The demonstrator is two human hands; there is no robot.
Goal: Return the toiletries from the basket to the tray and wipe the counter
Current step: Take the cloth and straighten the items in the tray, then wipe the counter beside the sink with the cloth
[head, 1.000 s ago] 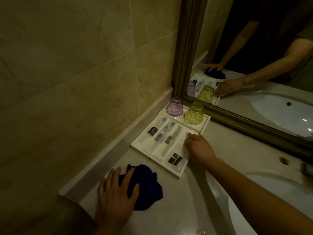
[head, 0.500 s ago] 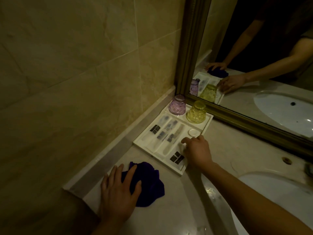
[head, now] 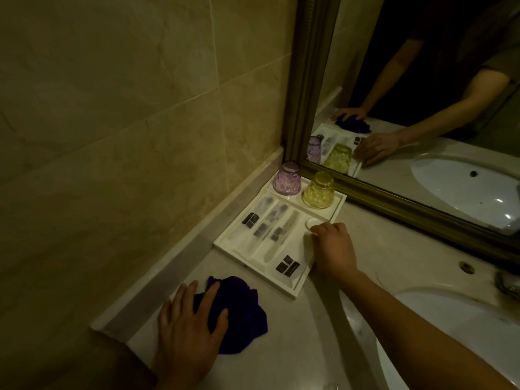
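The tray (head: 289, 291) sits on the counter (head: 295, 347), with the wall (head: 112, 108) to its left and the mirror (head: 422, 108) behind. At its back stand 2 cups, the left cup (head: 287, 178) beside the right cup (head: 318, 190). Packets (head: 270, 229) lie in its left slots. The cloth (head: 242, 313) lies before the tray, and the sink (head: 450, 333) is to the right.

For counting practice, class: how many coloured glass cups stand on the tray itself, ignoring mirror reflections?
2. The purple cup stands in the tray's far left corner; the yellow cup beside it, by the mirror.

Bare left hand (head: 187, 330), bare right hand (head: 333, 249), short sleeve (head: 503, 63) in mirror (head: 306, 80), perhaps olive
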